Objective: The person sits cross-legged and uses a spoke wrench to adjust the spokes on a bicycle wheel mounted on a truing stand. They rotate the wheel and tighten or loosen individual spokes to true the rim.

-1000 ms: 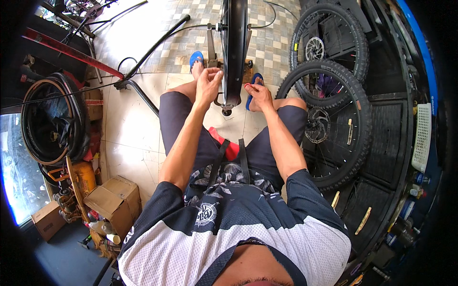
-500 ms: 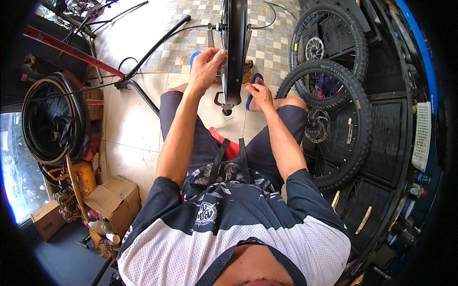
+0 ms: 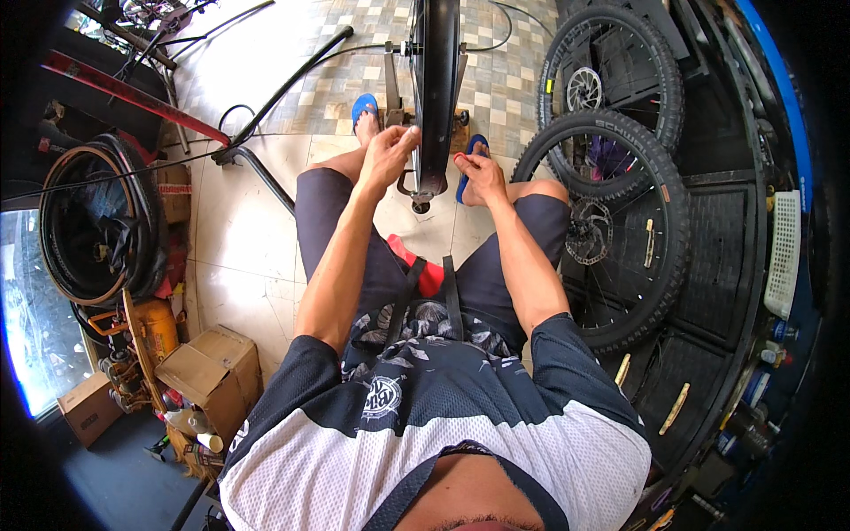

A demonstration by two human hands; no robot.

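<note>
Upright between my knees stands a bicycle wheel, seen edge-on, its axle held in a metal wheel stand. My left hand is at the wheel's left side, its thumb and fingers drawn together at the rim. What they pinch, if anything, is hidden. To the right of the wheel and apart from it, my right hand is closed, with a small red rounded piece between thumb and fingers. Most of that piece is covered, so its kind does not show.
Two knobby-tyred wheels lean against dark cabinets at right. On the left are bundled tyres, a cardboard box and an orange machine. A black tubular stand leg crosses the floor. Blue sandals flank the stand.
My left hand has come down along the wheel's left side toward me, uncovering the left foot and its sandal. My right hand stays nearly where it was.
</note>
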